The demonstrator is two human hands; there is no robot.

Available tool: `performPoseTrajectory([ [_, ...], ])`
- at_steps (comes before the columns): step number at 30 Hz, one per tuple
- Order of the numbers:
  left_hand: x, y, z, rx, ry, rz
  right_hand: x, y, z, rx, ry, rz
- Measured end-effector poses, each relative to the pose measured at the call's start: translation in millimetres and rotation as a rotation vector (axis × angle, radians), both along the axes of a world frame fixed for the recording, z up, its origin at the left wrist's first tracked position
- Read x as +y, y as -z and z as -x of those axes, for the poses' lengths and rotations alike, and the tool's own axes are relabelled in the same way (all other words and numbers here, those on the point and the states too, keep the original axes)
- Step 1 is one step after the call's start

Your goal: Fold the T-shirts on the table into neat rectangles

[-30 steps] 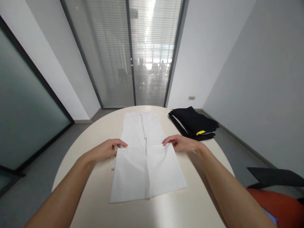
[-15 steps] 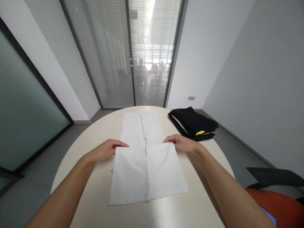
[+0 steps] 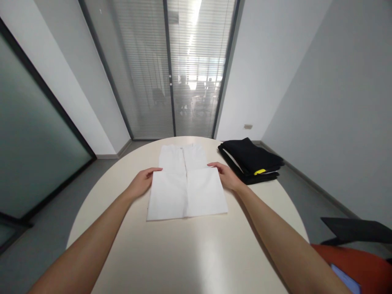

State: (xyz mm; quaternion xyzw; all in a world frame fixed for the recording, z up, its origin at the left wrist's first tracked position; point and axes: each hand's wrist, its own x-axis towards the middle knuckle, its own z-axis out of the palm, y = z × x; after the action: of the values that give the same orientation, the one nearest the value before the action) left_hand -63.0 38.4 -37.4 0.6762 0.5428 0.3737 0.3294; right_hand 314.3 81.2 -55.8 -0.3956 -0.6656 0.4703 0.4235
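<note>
A white garment that looks like trousers (image 3: 171, 196) lies folded on the table, a seam or gap running down its middle. At its left edge my left hand (image 3: 142, 181) is closed on one corner of the folded-over layer, fingers on top of the cloth. My right hand (image 3: 226, 174) grips the opposite corner, with its thumb hidden under or behind the fabric. Beyond both hands, the far part of the garment lies flat towards the table's back edge.
A stack of folded black clothes (image 3: 249, 159) with a yellow patch sits at the table's back right. The round cream table (image 3: 196, 249) has a curved edge. An orange and black chair (image 3: 352, 261) stands at the right. A glass partition with blinds (image 3: 147, 81) is behind.
Both hands have moved away from me, carrying the folded layer's corners farther up the garment. The near edge has slid towards the table's back, and more bare tabletop shows in front.
</note>
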Motion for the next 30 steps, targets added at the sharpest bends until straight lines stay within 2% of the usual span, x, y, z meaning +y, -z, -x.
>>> performPoseTrajectory([
  [3,1.4,7.9,3.7,0.059,0.039,-0.003,-0.2,3.1,-1.9,-0.127,-0.014,-0.068],
  [6,0.9,6.7,5.7,0.017,0.079,0.037,-2.4,-3.7,-2.7,-0.195,-0.026,-0.069],
  [9,-1.4,0.1,6.8,0.016,0.104,0.068,-5.0,-16.0,-5.9,-0.232,-0.091,0.026],
  [11,-5.0,-5.6,7.2,0.082,0.126,0.072,-7.4,-25.3,-10.9,-0.273,-0.185,0.114],
  [14,-13.8,-14.2,6.4,0.207,0.240,0.106,-13.0,-37.4,-19.0,-0.363,-0.351,0.207],
  [17,-23.3,-21.4,3.7,0.252,0.314,0.143,-21.4,-46.1,-23.2,-0.399,-0.419,0.211],
  [20,-28.1,-27.6,2.3,0.245,0.343,0.071,-29.3,-53.2,-26.4,-0.370,-0.403,0.162],
  [23,-26.9,-30.8,5.2,0.249,0.436,0.006,-32.4,-58.7,-33.2,-0.351,-0.461,0.169],
  [27,-20.9,-23.9,10.3,0.230,0.526,0.014,-27.9,-55.6,-42.4,-0.354,-0.539,0.170],
  [30,-15.5,-11.9,8.5,0.140,0.488,0.025,-21.2,-44.5,-44.4,-0.319,-0.494,0.157],
])
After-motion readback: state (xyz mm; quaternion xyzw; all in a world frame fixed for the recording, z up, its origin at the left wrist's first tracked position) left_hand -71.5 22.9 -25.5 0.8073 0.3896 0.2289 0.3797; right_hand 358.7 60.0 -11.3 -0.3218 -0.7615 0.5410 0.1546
